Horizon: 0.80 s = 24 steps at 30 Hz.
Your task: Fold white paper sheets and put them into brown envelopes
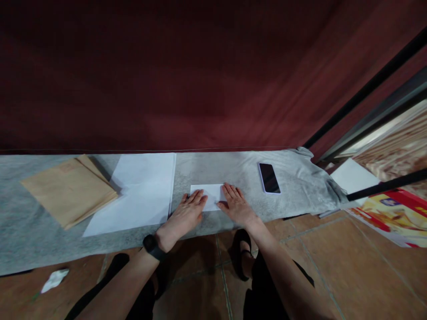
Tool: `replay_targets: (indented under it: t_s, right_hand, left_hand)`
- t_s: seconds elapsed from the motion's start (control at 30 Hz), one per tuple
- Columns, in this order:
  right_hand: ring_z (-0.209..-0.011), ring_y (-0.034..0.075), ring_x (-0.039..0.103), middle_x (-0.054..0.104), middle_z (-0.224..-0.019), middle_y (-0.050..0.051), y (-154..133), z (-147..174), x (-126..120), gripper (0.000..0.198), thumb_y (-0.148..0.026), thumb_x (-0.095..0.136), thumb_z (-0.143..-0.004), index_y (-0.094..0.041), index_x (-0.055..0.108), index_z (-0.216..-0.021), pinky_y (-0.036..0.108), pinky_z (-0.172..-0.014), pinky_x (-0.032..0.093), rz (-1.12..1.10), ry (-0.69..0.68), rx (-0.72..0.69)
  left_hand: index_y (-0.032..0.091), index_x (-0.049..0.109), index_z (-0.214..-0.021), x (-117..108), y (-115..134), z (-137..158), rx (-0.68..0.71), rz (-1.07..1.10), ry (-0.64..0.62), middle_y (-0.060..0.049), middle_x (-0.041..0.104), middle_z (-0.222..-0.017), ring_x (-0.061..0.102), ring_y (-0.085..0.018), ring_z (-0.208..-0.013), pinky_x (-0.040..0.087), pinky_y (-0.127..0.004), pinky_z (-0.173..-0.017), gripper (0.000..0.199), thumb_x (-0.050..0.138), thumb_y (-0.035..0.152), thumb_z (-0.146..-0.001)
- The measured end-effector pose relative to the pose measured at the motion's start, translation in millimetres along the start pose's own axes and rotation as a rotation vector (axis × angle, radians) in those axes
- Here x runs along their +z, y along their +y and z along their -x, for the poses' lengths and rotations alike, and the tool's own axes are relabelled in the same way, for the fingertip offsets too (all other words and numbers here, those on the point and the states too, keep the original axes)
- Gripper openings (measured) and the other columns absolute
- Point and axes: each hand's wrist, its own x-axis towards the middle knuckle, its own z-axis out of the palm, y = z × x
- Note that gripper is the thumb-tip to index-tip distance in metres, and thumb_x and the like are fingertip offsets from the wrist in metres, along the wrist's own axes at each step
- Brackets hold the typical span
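A small white rectangle of folded paper [211,198] lies flat on the grey cloth in front of me. My left hand [191,209] rests on its left end with the fingers stretched out. On its right end lies my right hand [237,205], palm down and fingers extended. Both hands press the paper to the surface, and neither grips it. Part of the paper is hidden beneath my fingers. Left of my left hand is a stack of large white paper sheets [147,191].
Several brown envelopes [71,191] overlap the sheets' left side. A phone [269,178] lies to the right on the grey cloth [233,166]. A dark red curtain [200,80] hangs behind. A colourful box [396,215] and a crumpled white scrap [55,280] are on the tiled floor.
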Motion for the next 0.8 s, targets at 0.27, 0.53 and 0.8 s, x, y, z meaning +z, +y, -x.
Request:
replay_targets:
  t_s: [0.27, 0.53, 0.8]
  right_hand:
    - [-0.155, 0.029, 0.018, 0.023, -0.167, 0.013, 14, 3, -10, 0.089, -0.062, 0.060, -0.088, -0.015, 0.030, -0.158, 0.046, -0.126, 0.018, -0.081, -0.101, -0.075]
    - [-0.132, 0.020, 0.056, 0.063, -0.141, 0.008, 30, -11, -15, 0.038, -0.022, 0.052, -0.096, -0.023, 0.065, -0.133, 0.038, -0.116, 0.039, -0.280, 0.109, -0.196]
    - [-0.061, 0.016, 0.060, 0.066, -0.066, 0.000, 20, -22, -17, 0.041, -0.053, 0.054, -0.092, -0.018, 0.072, -0.081, 0.025, -0.058, 0.047, -0.866, 0.308, 0.089]
  left_hand:
    - [0.016, 0.059, -0.137, -11, -5, -3, -0.020, 0.047, 0.073, -0.013, 0.055, -0.148, 0.051, -0.025, -0.139, 0.039, -0.044, -0.116, 0.052, 0.047, 0.006, -0.088]
    - [0.023, 0.075, -0.104, -22, -20, -13, -0.336, 0.426, 0.256, -0.007, 0.078, -0.105, 0.073, -0.026, -0.094, 0.055, -0.036, -0.084, 0.024, 0.056, 0.027, -0.090]
    - [0.017, 0.067, -0.092, -29, -18, -24, -0.413, 1.236, 0.484, -0.005, 0.075, -0.093, 0.068, -0.021, -0.086, 0.053, -0.031, -0.077, 0.039, 0.068, 0.053, -0.076]
